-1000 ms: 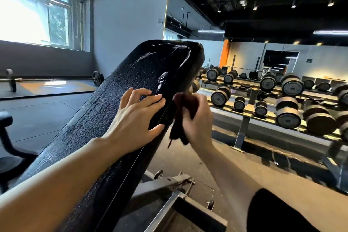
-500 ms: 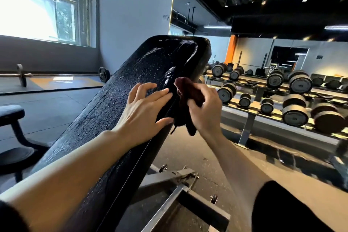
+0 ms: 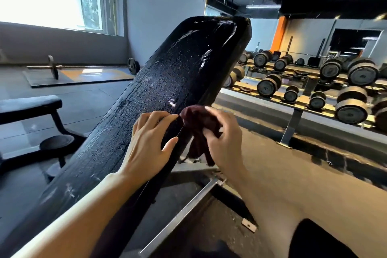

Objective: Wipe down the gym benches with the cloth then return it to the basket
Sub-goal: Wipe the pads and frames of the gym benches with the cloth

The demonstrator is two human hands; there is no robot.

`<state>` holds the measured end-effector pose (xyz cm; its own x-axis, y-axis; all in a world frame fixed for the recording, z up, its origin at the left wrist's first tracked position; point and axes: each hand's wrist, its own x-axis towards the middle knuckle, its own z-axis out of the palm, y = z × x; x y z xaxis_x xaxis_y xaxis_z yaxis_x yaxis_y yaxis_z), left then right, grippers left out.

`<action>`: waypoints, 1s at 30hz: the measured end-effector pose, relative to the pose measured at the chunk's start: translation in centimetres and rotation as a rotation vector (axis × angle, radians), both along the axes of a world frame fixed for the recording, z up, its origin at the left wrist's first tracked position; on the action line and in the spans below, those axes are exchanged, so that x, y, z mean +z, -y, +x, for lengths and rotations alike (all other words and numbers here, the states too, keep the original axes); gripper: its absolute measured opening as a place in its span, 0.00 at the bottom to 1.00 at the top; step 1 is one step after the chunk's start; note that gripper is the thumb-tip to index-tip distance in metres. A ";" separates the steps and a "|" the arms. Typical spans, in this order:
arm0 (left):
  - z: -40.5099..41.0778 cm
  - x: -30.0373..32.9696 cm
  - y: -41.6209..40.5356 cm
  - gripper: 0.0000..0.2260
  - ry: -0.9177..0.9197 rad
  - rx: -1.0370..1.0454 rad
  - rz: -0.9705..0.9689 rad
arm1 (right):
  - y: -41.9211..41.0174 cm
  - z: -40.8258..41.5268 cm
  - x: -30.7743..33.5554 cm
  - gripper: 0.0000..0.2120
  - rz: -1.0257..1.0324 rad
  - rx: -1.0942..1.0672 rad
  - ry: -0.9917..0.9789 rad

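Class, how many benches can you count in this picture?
2. The inclined black bench slopes up the centre under both hands; a flat bench stands at the left edge. Others may lie outside the view.

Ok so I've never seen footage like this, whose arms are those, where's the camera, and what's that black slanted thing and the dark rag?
There is no machine here: these are a person's two bare arms, filmed by a wide-angle camera worn on their head, looking forward and down. The long black padded slab is the tilted backrest of a gym bench, speckled with droplets. The left hand rests flat on the pad with straight fingers. The right hand grips a bunched dark maroon cloth at the pad's right edge. Behind, to the right, a rack of round black dumbbells stands before a wall mirror. A barbell lies on the floor by the window. No basket is in view.
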<state>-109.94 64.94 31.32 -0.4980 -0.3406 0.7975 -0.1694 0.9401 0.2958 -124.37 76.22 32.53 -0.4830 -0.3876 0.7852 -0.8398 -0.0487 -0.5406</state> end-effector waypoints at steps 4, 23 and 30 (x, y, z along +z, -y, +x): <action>1.6 -0.6 -0.2 0.23 0.032 0.024 0.024 | 1.8 -2.1 4.3 0.23 -0.120 -0.195 0.077; 4.4 -4.8 -1.9 0.20 0.024 0.114 0.166 | 2.1 3.0 -1.5 0.19 -0.054 -0.206 -0.053; 4.1 -5.0 -2.2 0.20 0.002 0.123 0.190 | -0.3 6.7 -6.5 0.21 0.074 0.045 -0.081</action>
<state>-105.83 67.10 26.27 -0.4445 -0.5430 0.7125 -0.2800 0.8397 0.4653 -117.63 76.56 26.03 -0.3997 -0.4657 0.7896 -0.8788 -0.0504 -0.4745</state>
